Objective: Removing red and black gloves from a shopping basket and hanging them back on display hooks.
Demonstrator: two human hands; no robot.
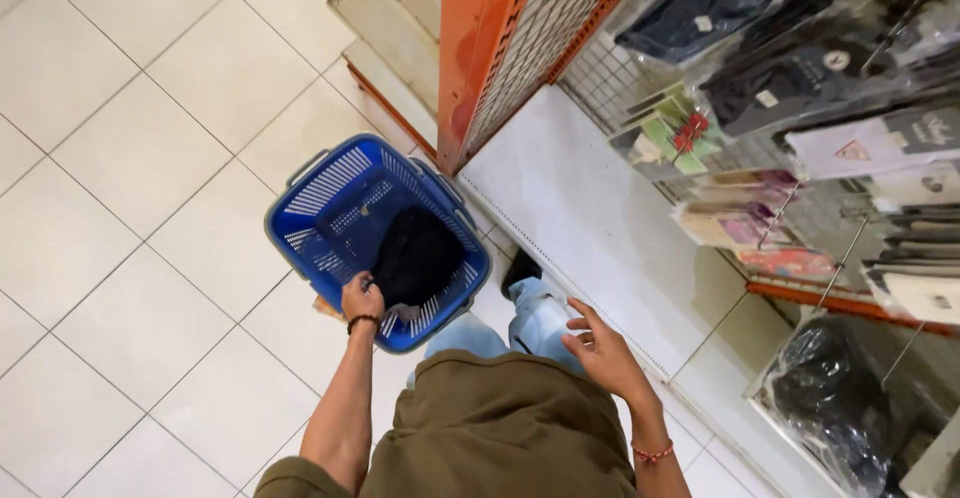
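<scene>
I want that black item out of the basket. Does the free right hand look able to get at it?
Probably yes. The right hand hangs open beside the blue basket, whose top is open, and the black item lies uncovered inside. The left hand grips the rim nearby.

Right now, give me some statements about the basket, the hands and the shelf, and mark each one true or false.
1. The blue basket hangs from the left hand. True.
2. The basket is empty. False: a black item lies inside it.
3. The right hand grips a packet from the rack. False: it is open and holds nothing, hovering beside the white shelf.
4. Packaged goods hang on the wire rack above the shelf. True.
5. The floor is carpeted. False: it is pale tile.
</scene>
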